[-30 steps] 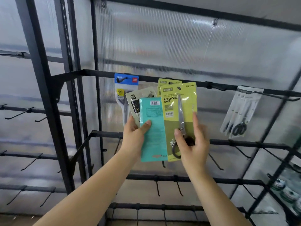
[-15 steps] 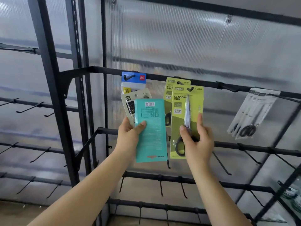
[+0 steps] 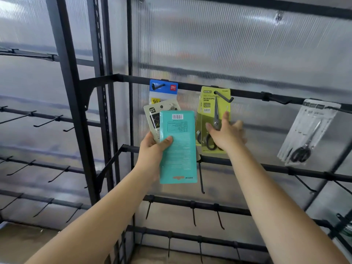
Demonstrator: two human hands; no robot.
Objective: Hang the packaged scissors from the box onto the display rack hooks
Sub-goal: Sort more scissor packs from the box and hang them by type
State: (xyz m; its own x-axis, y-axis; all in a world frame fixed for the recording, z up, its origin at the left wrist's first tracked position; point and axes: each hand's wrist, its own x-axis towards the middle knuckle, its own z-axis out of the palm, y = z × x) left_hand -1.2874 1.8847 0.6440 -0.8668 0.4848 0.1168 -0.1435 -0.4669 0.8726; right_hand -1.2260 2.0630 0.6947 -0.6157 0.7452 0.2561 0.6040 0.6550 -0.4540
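Clearly, "SCISSORS" and "GRIP" mark the green pack point(image 3: 216, 103) hooked.

Both arms raised; left hand point(image 3: 152, 149) gripping, right hand point(image 3: 225, 133) with fingers spread.

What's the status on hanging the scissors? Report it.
Done: green pack sits on its hook, right hand open against it; blue pack and grey packs hang too. In hand: left hand holds the teal pack and a beige pack. Left: hang those two.
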